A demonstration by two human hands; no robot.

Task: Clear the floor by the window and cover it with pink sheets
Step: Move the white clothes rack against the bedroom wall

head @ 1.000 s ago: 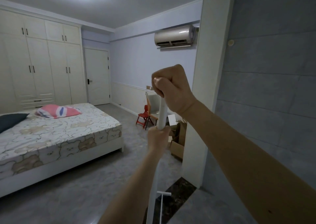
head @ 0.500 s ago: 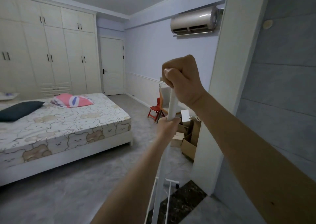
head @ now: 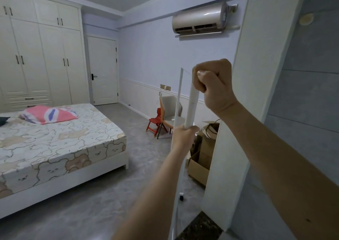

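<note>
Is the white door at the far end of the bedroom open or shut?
Shut. The white door sits flush in its frame with no gap along either edge, and its dark handle lies against the closed panel.

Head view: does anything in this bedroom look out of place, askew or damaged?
Nothing looks damaged or spilled. The oddities: open cardboard boxes cluttered at the foot of the white pillar, one trailing a black cable, and a small red chair pushed against a grey chair by the wall.
</note>
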